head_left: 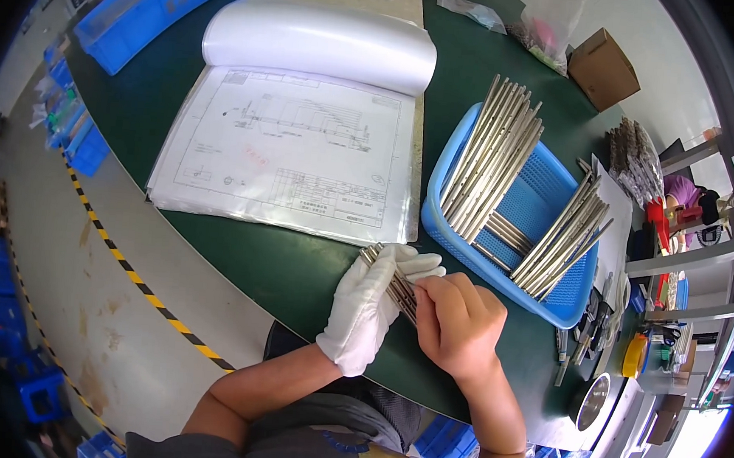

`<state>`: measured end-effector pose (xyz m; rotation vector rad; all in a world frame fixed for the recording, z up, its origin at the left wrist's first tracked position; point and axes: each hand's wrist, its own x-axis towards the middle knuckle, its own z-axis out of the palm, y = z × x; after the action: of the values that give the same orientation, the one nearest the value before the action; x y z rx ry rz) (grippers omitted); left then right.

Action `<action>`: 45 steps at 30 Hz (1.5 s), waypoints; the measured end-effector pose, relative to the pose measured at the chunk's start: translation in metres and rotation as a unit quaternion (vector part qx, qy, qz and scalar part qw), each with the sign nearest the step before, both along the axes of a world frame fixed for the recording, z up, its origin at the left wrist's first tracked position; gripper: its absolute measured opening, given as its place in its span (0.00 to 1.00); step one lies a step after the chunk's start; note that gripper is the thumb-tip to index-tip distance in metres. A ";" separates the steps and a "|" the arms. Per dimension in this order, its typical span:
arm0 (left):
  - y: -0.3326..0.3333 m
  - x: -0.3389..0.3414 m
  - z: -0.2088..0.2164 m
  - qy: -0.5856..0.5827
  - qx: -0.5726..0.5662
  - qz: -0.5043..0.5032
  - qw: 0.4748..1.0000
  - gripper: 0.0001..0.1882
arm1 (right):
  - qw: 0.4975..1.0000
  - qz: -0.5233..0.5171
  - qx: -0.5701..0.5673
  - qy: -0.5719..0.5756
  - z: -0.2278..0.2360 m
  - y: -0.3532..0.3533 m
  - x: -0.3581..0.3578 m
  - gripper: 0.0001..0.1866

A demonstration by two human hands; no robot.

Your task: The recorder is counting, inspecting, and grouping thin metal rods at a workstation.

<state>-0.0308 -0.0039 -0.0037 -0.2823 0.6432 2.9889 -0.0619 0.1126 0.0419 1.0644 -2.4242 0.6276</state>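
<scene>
Closest to my lens are the person's own forearms, rising from the lower edge to meet over the near rim of the dark green table (296,275). The left hand (370,302), in a white glove, is curled around a small bundle of thin metal rods (391,277), cradling them from beneath. The bare right hand (456,320) is clenched over the bundle's near end, fingers folded down onto the rods. I see the bundle lying tilted just above the table edge, right beside a blue plastic basket (513,209) holding two more stacks of the same rods. Further left lies an open binder with a technical drawing (292,147) in a clear sleeve. A brown cardboard box (604,68) sits well beyond the basket.
</scene>
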 end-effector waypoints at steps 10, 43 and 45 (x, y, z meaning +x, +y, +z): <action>0.003 -0.002 0.002 -0.028 -0.010 0.016 0.999 0.12 | 0.998 0.001 0.068 0.014 -0.007 -0.008 -0.001 0.06; -0.002 -0.001 0.008 -0.052 -0.028 -0.019 0.998 0.16 | 0.998 0.042 0.034 -0.036 0.005 -0.006 -0.002 0.08; -0.001 0.000 0.008 -0.064 -0.026 -0.017 0.997 0.17 | 0.999 0.038 0.019 -0.022 0.008 -0.005 -0.001 0.08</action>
<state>-0.0311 -0.0048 0.0045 -0.4560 0.7052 2.8955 -0.0627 0.1076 0.0498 1.1753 -2.4524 0.6378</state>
